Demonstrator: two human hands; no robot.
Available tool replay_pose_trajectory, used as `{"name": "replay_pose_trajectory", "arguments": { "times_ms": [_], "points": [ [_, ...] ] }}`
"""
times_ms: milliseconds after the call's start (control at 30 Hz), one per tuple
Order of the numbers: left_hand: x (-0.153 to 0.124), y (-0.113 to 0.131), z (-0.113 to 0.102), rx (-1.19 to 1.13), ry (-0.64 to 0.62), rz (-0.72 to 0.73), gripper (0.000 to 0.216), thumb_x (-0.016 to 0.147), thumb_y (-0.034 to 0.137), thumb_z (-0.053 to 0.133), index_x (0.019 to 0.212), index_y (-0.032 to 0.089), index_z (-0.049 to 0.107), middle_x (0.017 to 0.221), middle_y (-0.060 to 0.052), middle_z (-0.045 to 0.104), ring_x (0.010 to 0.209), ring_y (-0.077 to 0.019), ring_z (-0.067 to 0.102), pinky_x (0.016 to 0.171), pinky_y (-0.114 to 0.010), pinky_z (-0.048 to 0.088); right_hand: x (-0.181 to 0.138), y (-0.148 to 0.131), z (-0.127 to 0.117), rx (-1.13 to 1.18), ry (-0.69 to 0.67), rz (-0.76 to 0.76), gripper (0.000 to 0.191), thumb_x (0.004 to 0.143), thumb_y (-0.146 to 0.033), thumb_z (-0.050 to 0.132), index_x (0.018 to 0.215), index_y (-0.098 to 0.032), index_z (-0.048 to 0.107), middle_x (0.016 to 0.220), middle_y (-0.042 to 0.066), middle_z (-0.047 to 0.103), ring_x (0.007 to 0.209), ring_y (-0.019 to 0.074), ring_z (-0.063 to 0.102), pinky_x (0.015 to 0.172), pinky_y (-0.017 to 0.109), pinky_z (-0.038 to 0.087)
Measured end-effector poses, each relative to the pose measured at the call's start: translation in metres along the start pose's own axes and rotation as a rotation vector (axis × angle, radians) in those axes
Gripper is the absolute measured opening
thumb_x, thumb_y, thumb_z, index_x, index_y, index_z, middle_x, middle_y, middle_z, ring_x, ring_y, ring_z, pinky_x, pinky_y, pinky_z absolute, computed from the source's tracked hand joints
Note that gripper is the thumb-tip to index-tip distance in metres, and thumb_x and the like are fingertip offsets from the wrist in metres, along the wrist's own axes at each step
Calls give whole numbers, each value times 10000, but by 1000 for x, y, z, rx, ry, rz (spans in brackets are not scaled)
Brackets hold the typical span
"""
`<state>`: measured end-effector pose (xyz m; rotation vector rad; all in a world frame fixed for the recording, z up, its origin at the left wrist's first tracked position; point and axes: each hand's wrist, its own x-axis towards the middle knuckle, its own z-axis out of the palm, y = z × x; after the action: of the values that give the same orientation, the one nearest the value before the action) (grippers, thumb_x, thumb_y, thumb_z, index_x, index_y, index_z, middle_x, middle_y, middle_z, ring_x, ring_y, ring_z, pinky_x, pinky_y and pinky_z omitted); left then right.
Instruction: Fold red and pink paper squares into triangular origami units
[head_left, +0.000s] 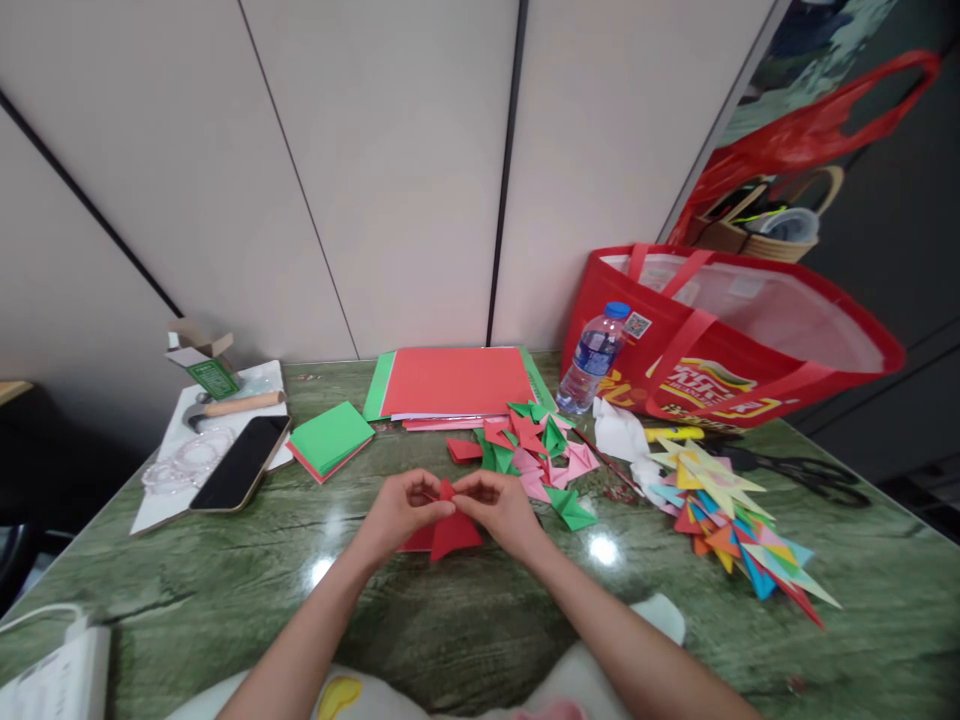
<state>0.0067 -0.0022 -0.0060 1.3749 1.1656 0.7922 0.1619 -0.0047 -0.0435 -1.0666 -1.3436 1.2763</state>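
Note:
Between both hands is a piece of red paper, partly folded, its top pinched to a narrow point. My left hand grips its left side with thumb and forefinger. On the other side, my right hand pinches the same paper near the tip. Another flat red sheet lies beneath it on the table. Just beyond my right hand is a loose pile of folded red, green and pink paper pieces. A stack of green and red paper squares rests to the left.
Large coloured sheets lie against the wall. A water bottle and red bag stand at the back right, near scissors and colourful folded paper. A phone, sickle-shaped knife and small box are left.

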Motion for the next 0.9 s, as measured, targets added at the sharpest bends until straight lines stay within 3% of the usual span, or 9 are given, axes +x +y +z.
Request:
{"name": "replay_pose_trajectory", "arguments": {
  "times_ms": [333,700,900],
  "points": [
    [-3,-10,5,138,-90,176,234,654,72,509,858,170,451,678,52,502,576,-72,464,521,-174,358,0,1,1,-48,-20,-12,126,601,-258,676,693,-171,669,673,25,680,602,150,591,591,270,452],
    [-2,1,-7,-25,-226,28,220,640,113,575,843,152,499,743,12,552,645,-92,513,595,-198,389,1,-2,-3,147,-143,73,175,588,-298,704,686,-163,652,661,-12,644,598,111,553,616,247,422],
    [-5,6,-8,-54,-223,-4,238,632,146,605,852,150,515,742,6,565,639,-97,524,602,-210,400,0,-4,-3,235,-159,123,215,566,-322,713,693,-163,640,657,-22,635,590,104,553,609,240,428]
  ]
}}
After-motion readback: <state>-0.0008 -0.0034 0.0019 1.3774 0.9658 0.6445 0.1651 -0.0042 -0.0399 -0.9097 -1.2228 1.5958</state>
